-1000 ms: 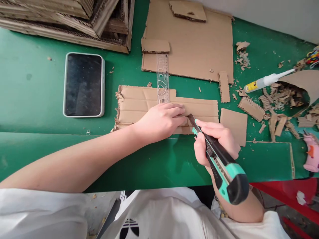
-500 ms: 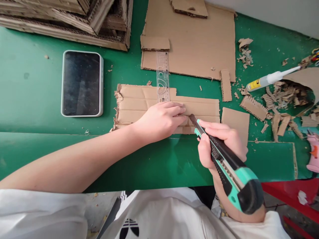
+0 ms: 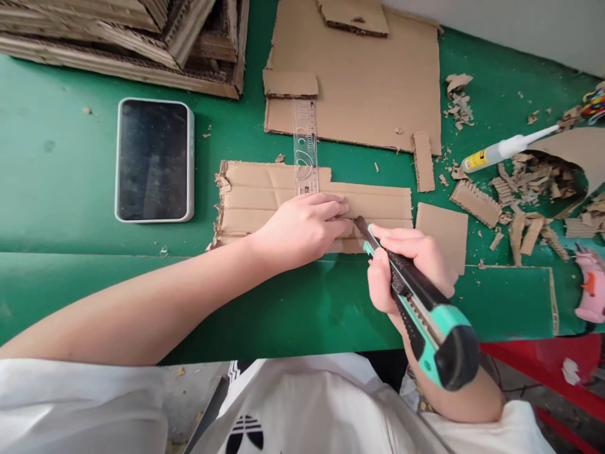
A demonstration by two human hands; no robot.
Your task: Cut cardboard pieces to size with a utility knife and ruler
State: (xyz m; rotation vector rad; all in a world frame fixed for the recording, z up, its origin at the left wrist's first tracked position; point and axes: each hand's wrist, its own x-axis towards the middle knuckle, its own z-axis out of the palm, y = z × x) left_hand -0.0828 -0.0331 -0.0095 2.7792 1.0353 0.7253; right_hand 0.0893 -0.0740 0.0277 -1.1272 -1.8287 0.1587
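Observation:
My right hand is wrapped round a black and turquoise utility knife. Its blade tip touches a torn-edged strip of cardboard, just right of my left fingertips. My left hand lies on that strip with its fingers stretched out, pressing down from above. A clear plastic ruler runs from the far cardboard sheet down to my left fingers, where its near end is partly hidden. Beside the strip, to the right, is a smaller cardboard piece.
A large cardboard sheet lies behind. Stacked cardboard frames fill the back left, above a dark-screened device. To the right are cardboard scraps, a glue bottle and a pink tool.
The rear end of the knife handle has swung a little left and away from me; the blade tip stays by my left fingers. The whole view has shifted slightly.

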